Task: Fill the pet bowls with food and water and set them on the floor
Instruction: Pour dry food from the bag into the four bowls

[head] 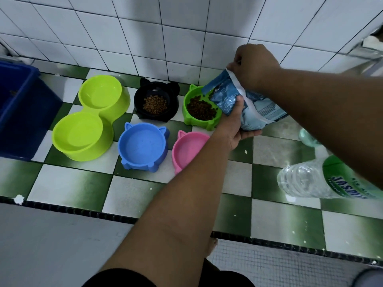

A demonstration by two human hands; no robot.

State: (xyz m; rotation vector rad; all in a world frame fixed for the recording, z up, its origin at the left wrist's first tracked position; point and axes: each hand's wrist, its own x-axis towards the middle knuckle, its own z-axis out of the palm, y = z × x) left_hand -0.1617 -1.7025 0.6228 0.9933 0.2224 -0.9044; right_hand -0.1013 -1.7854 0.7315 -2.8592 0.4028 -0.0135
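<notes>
Hands, left [234,123] and right [253,63], both grip food bag [244,104] tilted over green bowl [199,108].

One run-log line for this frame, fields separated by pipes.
pouring kibble | both hands on food bag tipped over green cat bowl | black bowl has kibble | blue bowl, pink bowl, double bowl unfilled

**Both your arms stretched forward, hands closed**

Your left hand [234,123] reaches out from the lower centre, palm turned up, fingers curled in a supporting grip with the thumb raised. Your right hand [253,64] comes in from the right, higher and farther forward, knuckles up, fingertips pinched together. Both forearms are bare and nearly straight.
</notes>
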